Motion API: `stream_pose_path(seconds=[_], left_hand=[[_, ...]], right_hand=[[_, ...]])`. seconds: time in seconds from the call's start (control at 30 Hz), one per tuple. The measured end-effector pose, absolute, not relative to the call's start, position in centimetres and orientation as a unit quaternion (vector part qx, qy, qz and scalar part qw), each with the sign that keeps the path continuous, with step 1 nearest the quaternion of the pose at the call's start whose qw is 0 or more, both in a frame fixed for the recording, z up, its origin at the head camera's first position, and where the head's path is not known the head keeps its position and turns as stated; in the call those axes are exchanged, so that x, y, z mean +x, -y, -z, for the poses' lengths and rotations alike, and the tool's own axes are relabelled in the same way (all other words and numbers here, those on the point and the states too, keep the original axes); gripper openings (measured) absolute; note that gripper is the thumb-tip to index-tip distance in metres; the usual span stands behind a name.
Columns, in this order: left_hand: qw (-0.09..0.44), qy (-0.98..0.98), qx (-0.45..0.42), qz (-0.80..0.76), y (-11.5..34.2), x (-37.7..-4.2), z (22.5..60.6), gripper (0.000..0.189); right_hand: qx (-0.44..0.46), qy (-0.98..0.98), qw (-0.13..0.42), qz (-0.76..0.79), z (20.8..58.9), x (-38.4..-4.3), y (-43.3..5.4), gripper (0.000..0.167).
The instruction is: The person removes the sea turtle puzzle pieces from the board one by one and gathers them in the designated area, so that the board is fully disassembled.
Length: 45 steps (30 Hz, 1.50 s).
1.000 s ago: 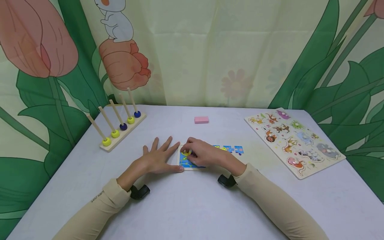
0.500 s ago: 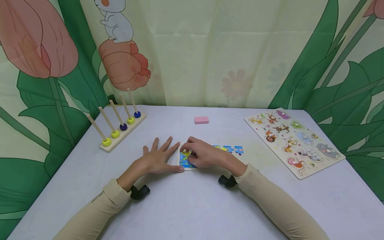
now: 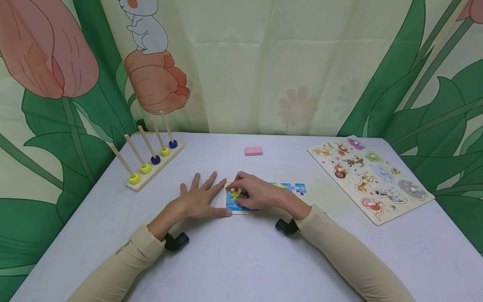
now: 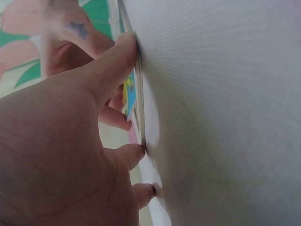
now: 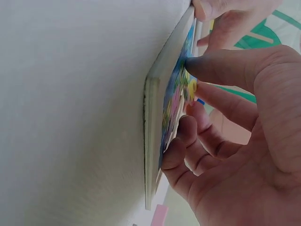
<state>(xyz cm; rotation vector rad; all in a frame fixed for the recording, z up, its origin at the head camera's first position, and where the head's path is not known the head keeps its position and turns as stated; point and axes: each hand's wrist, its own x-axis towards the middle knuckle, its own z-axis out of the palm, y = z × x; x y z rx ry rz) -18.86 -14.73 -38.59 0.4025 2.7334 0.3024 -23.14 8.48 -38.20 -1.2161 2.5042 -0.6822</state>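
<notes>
A shallow jigsaw tray [image 5: 153,101] with a pale rim and a blue, yellow and pink picture lies flat on the table between both hands. My left hand [image 3: 200,199] is spread beside its left edge, the thumb on the near left corner and a fingertip at the far left one. Over the tray, my right hand [image 3: 258,193] has curled fingers and pinches a blue and yellow jigsaw piece [image 4: 131,92], which stands tilted above the picture. In the head view, that hand hides much of the tray. Several loose jigsaw pieces [image 3: 299,188] lie behind and right of it.
A pink block [image 3: 253,151] lies farther back. On the left stands a wooden peg rack [image 3: 141,178] with yellow and dark blue beads. An animal peg puzzle board [image 3: 349,184] lies at the right. A printed curtain [image 3: 245,84] hangs behind the table.
The right hand's fingers shift slightly over the tray, with the jigsaw piece still between them. My left hand stays where it was.
</notes>
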Motion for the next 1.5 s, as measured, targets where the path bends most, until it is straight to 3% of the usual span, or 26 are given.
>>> stream_pose_path(seconds=[0.9,1.5], left_hand=[[0.181,-0.966,0.147,-0.109,14.7,-19.0,38.6,0.104],[0.175,-0.968,0.142,-0.108,14.6,-18.8,38.7,0.105]], right_hand=[[-0.420,-0.869,0.128,0.229,38.3,-23.1,-8.9,0.041],[-0.367,-0.890,0.113,0.244,38.2,-22.4,-12.7,0.042]])
